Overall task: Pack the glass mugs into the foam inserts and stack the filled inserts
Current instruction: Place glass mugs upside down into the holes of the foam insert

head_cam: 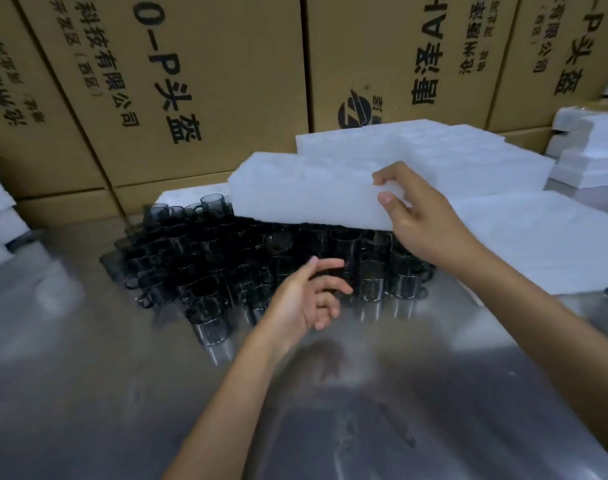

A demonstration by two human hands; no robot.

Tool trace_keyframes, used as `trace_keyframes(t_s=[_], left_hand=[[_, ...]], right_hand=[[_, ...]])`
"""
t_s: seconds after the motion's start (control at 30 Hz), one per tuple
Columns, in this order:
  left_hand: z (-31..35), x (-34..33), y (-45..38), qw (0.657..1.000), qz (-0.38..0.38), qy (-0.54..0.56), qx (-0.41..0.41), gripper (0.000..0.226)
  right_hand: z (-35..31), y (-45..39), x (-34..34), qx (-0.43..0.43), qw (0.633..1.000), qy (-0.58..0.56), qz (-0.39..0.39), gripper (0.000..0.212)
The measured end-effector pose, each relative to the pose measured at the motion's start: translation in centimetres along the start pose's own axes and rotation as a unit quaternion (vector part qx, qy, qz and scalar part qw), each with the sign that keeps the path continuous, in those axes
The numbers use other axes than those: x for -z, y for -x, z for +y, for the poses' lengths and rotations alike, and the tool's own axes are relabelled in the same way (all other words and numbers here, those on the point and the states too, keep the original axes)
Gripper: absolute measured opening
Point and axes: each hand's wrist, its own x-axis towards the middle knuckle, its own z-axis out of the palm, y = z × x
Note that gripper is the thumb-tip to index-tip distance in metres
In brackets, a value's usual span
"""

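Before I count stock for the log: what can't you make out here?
Head view only:
- Rear glass mugs: hidden behind the foam insert that the right hand grips.
- The insert's pockets: washed out.
- Front mugs: dark, blurred, uncountable.
- Right foam stacks: cut by frame edge.

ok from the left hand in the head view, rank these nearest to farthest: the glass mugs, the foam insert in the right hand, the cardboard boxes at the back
From the left hand:
1. glass mugs, right beside and just beyond its fingers on the table.
2. foam insert, above and behind the mugs, gripped at its near corner by the right hand.
3. cardboard boxes, along the back wall.
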Motion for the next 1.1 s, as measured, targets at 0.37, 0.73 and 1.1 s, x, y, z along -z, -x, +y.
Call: trace_keyframes(t_s=[0.37,0.73,1.1], left_hand=[[5.2,6.0,5.8,0.977,0.174,0.063,-0.102,0.069],[3.0,4.9,7.1,0.903,0.150,-0.388,-0.106,0.023],[1.9,5.8,6.2,0.795,0.217,-0.519,-0.226,0.023]], right_hand=[[0.6,9.6,2.9,0.022,0.991,-0.075,-0.112,0.024],[1.9,8.2,-1.7,-0.044,0.996,0.031,-0.073,0.008],[3.2,6.1,-7.6,-0.025,0.962,0.184,-0.198,0.018]])
